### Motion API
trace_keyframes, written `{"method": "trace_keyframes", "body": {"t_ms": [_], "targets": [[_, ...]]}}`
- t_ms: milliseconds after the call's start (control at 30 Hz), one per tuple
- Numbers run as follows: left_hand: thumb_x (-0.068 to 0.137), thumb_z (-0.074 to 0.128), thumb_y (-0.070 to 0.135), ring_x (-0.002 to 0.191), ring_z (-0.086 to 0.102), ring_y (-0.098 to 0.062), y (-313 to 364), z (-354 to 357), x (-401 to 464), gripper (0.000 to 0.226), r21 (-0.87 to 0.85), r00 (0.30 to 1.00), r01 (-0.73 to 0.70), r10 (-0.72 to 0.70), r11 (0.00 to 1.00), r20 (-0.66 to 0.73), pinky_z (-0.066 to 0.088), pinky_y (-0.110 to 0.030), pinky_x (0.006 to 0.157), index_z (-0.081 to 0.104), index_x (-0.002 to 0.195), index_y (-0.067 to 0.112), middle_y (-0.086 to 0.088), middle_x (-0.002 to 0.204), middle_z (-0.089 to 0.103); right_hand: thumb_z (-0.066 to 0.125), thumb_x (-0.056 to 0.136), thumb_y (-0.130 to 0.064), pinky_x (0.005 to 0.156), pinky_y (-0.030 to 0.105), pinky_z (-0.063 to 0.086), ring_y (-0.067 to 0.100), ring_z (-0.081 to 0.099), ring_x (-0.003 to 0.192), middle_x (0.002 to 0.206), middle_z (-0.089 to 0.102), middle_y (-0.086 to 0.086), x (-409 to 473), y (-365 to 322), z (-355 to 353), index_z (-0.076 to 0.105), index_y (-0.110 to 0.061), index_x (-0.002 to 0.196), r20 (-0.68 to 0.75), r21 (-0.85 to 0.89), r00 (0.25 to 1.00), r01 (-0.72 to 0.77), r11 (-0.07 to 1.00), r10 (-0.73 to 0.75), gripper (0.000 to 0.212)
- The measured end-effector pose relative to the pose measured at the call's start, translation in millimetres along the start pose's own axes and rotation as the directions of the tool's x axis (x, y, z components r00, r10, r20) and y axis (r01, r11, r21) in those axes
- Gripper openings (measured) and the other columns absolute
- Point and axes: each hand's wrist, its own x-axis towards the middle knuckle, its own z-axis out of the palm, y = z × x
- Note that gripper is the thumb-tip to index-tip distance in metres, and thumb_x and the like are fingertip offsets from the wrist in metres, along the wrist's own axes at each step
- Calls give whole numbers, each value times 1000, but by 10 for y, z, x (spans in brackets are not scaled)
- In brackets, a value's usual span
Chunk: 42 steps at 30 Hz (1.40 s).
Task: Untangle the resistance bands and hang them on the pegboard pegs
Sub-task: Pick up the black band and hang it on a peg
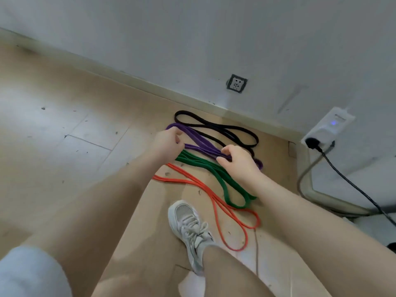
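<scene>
Gripping the purple resistance band (198, 142) at both ends, the left hand (166, 142) pinches its ten o'clock loop and the right hand (237, 160) clasps the bunched strands at four o'clock. Black band (216, 125) lies beyond at twelve, green band (216, 172) and orange band (214, 196) nearer, on the floor (64, 125). Soft, light, stretchy rubber; best held at a loop end.

A light wooden floor (64, 129), marked by small dark specks, is bordered by a pale baseboard (132, 81) beneath a white wall (192, 28). A wall socket (236, 83) is set low, and a white plug-in device (330, 127) with a black cable (353, 185) is seen nearby.
</scene>
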Motion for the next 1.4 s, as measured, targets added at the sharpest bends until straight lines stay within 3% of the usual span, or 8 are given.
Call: {"method": "trace_keyframes", "body": {"t_ms": [200, 367, 467, 600, 800, 900, 1233, 1400], "targets": [[91, 49, 13, 106, 57, -25, -819, 246, 1747, 37, -36, 985, 171, -172, 985, -14, 40, -27, 83, 48, 127, 6, -10, 117, 62, 49, 93, -34, 102, 40, 41, 24, 45, 124, 135, 50, 6, 2311, -153, 812, 46, -16, 133, -13, 46, 999, -38, 998, 39, 44], [93, 47, 12, 87, 53, -11, -1123, 694, 2390, 33, -249, 920, 369, -389, 896, -37, 39, -18, 68, 48, 126, 11, -4, 115, 60, 45, 96, -33, 105, 40, 35, 24, 34, 133, 144, 40, 6, 3239, 139, 1305, 38, -19, 140, 76, 23, 997, -13, 1000, 11, 47], [92, 47, 13, 83, 55, -7, -1208, 768, 2665, 28, -270, 918, 374, -396, 887, -31, 39, -13, 61, 52, 119, 18, 5, 106, 60, 40, 98, -29, 106, 43, 33, 28, 31, 133, 149, 34, 8, 3784, 277, 1458, 33, -19, 143, 120, -50, 993, 13, 999, -7, 46], [88, 47, 9, 92, 61, -22, -1398, 635, 3103, 22, -244, 925, 360, -379, 900, -35, 51, -39, 86, 53, 105, 22, 5, 92, 61, 37, 98, -14, 110, 44, 24, 32, 25, 137, 154, 23, 9, 4383, 210, 1711, 20, -20, 147, 85, -245, 986, 161, 956, -145, 52], [88, 47, 6, 92, 62, -20, -1647, 607, 3247, 23, -195, 929, 358, -369, 913, -19, 49, -34, 69, 54, 102, 23, 7, 90, 61, 47, 88, -3, 101, 43, 33, 32, 39, 125, 140, 40, 13, 4688, 90, 1950, 36, -13, 134, 207, -474, 924, 383, 793, -322, 49], [90, 47, 9, 91, 62, -18, -1516, 574, 3171, 21, -281, 917, 384, -399, 879, 5, 50, -36, 86, 51, 99, 27, 5, 94, 61, 52, 86, -5, 89, 36, 38, 28, 47, 111, 121, 56, 10, 4515, -63, 1656, 42, -12, 123, 187, -455, 903, 429, 780, -387, 39], [88, 59, 26, 81, 59, -1, 226, -758, 2623, 8, -480, 982, 188, -160, 857, 98, 44, -9, 67, 55, 95, 29, 16, 95, 60, 57, 89, -28, 83, 30, 35, 21, 46, 103, 106, 55, 1, 3335, -840, -955, 52, -22, 110, 210, -351, 970, 193, 916, -124, 22], [87, 61, 25, 84, 60, -8, 991, -1609, 2379, 16, -544, 983, 121, -24, 830, 181, 50, -24, 76, 56, 101, 30, 11, 99, 63, 61, 87, -29, 78, 31, 34, 23, 48, 103, 96, 50, -1, 2751, -1383, -2115, 55, -20, 111, 9, -355, 1000, 9, 935, -6, 26]]}}
